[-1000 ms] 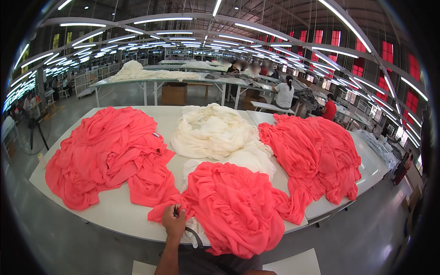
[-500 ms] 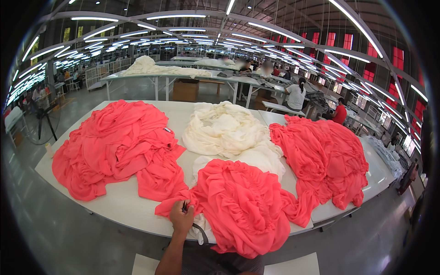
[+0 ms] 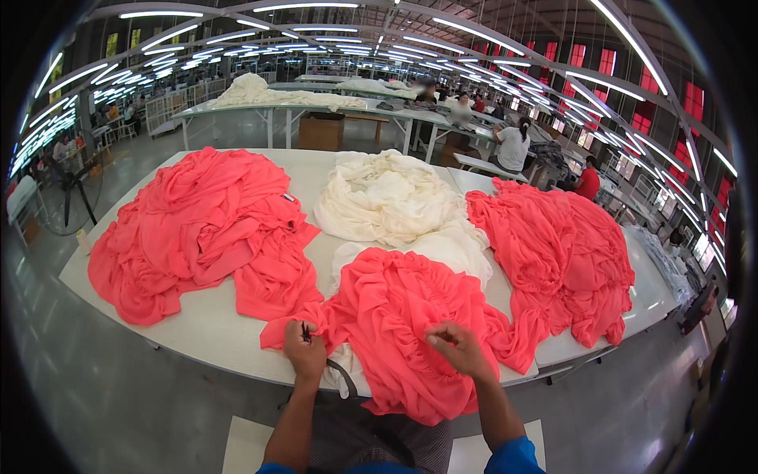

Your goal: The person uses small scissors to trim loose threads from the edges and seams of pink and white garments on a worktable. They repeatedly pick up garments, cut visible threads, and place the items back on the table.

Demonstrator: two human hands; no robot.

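A gathered heap of coral-pink fabric [image 3: 403, 316] lies at the table's near edge, directly in front of me. My left hand [image 3: 305, 351] is closed around a small black tool [image 3: 306, 333], whose exact kind is too small to make out. That hand rests at the heap's left end, against a tail of the pink cloth. Over the right part of the same heap is my right hand [image 3: 459, 347], its fingers bent and slightly apart, with nothing visible in them. A dark strap [image 3: 343, 379] hangs beside white cloth by my left hand.
On the white table [image 3: 237, 347] are a large coral pile [image 3: 201, 229] at left, another coral pile [image 3: 553, 261] at right, and cream fabric [image 3: 391, 197] in the middle. Beyond stand more tables, a brown box [image 3: 320, 131] and seated people. A fan [image 3: 69, 197] stands at left.
My right hand has come up from the lower edge to over the pink heap. My left hand stays at the heap's left end with the black tool. The view has tipped slightly.
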